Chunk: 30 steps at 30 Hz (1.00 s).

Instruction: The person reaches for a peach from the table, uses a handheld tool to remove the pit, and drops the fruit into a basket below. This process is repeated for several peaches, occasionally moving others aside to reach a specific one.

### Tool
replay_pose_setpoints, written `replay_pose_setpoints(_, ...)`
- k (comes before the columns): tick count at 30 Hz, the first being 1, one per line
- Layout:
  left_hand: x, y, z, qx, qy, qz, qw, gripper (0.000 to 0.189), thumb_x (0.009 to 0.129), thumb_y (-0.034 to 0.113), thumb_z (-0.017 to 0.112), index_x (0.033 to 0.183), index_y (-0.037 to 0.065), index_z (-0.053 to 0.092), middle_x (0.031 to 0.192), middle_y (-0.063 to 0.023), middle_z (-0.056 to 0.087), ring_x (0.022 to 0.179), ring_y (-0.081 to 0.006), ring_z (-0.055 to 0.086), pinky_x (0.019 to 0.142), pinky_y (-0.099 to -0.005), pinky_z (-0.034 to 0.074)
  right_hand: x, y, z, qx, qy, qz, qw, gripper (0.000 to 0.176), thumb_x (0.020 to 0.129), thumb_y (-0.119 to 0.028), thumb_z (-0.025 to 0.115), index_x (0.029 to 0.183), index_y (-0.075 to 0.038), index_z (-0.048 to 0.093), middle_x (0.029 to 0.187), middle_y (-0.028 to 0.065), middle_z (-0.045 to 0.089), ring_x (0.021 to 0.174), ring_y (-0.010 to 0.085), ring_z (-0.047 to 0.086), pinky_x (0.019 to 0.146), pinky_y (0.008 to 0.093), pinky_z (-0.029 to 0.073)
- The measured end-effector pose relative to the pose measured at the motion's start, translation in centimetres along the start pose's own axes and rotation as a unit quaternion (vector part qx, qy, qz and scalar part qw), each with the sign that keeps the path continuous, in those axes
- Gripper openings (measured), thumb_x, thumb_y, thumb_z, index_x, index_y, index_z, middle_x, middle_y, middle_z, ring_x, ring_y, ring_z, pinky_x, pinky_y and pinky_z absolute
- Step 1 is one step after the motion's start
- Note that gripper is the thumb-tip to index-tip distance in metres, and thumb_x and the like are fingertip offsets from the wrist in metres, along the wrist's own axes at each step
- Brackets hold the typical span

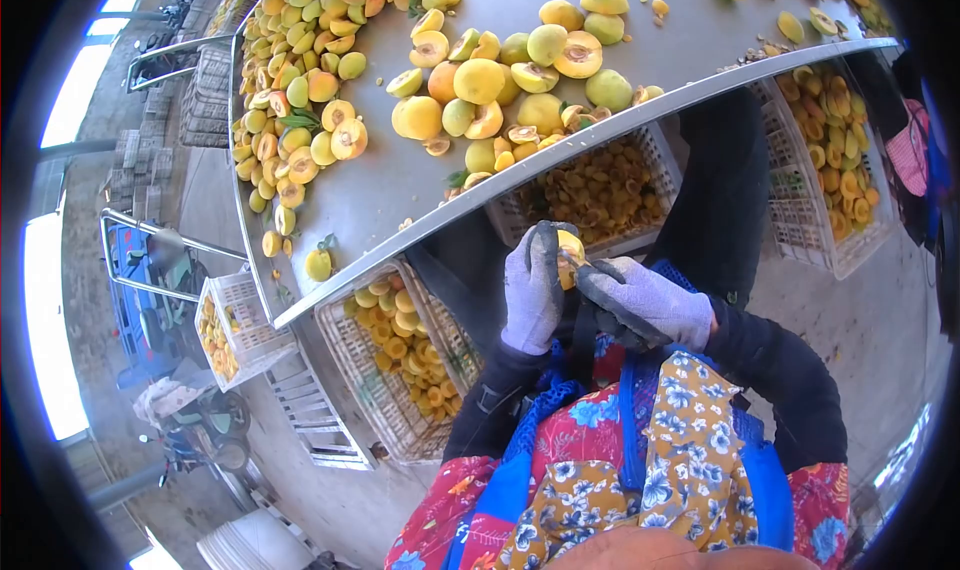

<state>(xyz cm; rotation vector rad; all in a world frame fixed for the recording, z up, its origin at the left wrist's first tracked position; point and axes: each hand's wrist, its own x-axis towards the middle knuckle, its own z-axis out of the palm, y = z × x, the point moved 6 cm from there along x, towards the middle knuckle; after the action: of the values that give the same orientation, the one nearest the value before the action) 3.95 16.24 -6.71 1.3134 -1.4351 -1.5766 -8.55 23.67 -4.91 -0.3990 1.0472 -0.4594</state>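
My left hand (533, 285), in a lavender glove with dark grey fingers, grips a yellow fruit half (569, 255) in front of my body, just off the table's edge. My right hand (645, 298), gloved the same way, is closed close against the fruit's right side; what its fingers hold, if anything, is hidden. Beyond the hands, whole and halved yellow fruits (480, 81) lie in a loose group on the metal table (390, 198). A crate (660, 160) of small fruit pieces stands below the table edge, just past my hands.
A large fruit pile (290, 90) covers the table's left end. Crates of fruit halves stand at lower left (400, 440) and at right (790, 205). A small white crate (250, 320) and a blue cart (130, 290) are farther left. Part of another person (912, 150) shows at the right edge.
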Motion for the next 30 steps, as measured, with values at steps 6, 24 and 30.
replay_pose_setpoints(6, 0.4, 0.9, 0.4, 0.127, -0.017, 0.073, 0.989, 0.028, 0.104, 0.021, 0.047, 0.104, -0.001, 0.065, 0.081, -0.0164, 0.068, 0.077, -0.0256, 0.068, 0.068, -0.0360, 0.051, -0.5, -1.9, -0.2, -0.139, 0.006, -0.091, 0.986, 0.031, 0.104, -0.035, 0.046, 0.092, -0.009, 0.057, 0.064, -0.0004, 0.055, 0.053, 0.0082, 0.050, 0.047, 0.0249, 0.040)
replay_pose_setpoints(24, 0.8, -0.9, 1.6, -0.058, 0.007, 0.135, 0.989, 0.039, 0.107, 0.030, 0.039, 0.115, -0.001, 0.061, 0.092, -0.0104, 0.069, 0.082, -0.0173, 0.067, 0.074, -0.0304, 0.052, 1.1, 1.7, 0.2, 0.436, -0.319, 0.087, 0.837, 0.038, 0.105, -0.042, 0.047, 0.095, -0.007, 0.057, 0.055, -0.0048, 0.038, 0.037, 0.0048, 0.034, 0.035, 0.0192, 0.030)
replay_pose_setpoints(30, 1.4, -1.2, 1.7, -0.041, -0.065, 0.066, 0.995, 0.042, 0.107, 0.034, 0.039, 0.113, -0.001, 0.061, 0.094, -0.0087, 0.068, 0.085, -0.0148, 0.065, 0.077, -0.0274, 0.050, 1.4, 1.8, -0.4, 0.345, -0.210, 0.043, 0.914, 0.043, 0.106, -0.045, 0.041, 0.099, -0.007, 0.058, 0.055, -0.0063, 0.037, 0.037, 0.0024, 0.033, 0.035, 0.0180, 0.030)
